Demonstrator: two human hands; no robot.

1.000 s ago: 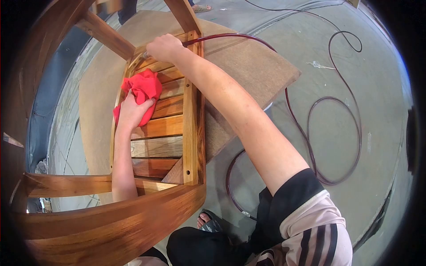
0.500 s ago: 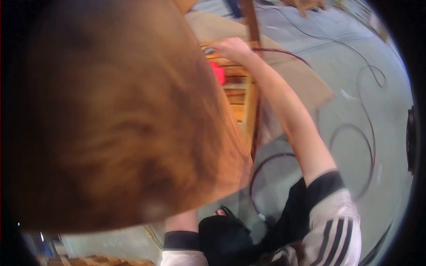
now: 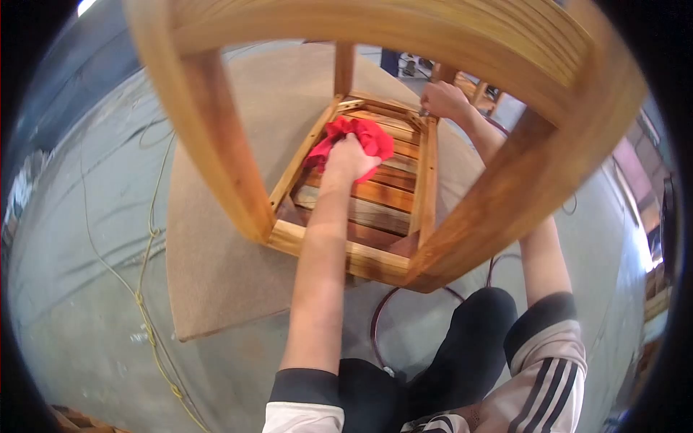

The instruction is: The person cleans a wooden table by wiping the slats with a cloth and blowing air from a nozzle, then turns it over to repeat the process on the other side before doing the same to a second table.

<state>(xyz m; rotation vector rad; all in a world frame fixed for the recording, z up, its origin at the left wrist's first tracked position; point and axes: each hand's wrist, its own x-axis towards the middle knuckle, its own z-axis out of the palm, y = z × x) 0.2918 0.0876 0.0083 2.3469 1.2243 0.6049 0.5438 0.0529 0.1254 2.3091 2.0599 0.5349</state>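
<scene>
A wooden chair frame (image 3: 289, 238) with a slatted panel (image 3: 382, 191) lies on a brown board, its legs and a blurred rail (image 3: 375, 29) rising toward me. My left hand (image 3: 348, 155) reaches between the legs, pressing a crumpled red cloth (image 3: 372, 137) onto the slats with its fingers partly buried in it. Beyond the panel's far right corner, my right hand (image 3: 444, 99) is closed around a small grey metal tool (image 3: 424, 112), mostly hidden by the fingers. That hand is beside a far upright of the frame.
The brown fabric-like board (image 3: 216, 289) extends under and around the frame. A yellowish cord (image 3: 148, 317) trails over the grey floor at left. Close to my legs curves a dark red hose (image 3: 375, 317). More wooden pieces (image 3: 79, 418) lie at lower left.
The large blurred wooden part that blocked the left side has swung away, exposing the slats and my left hand on the cloth. My right hand now appears farther right.
</scene>
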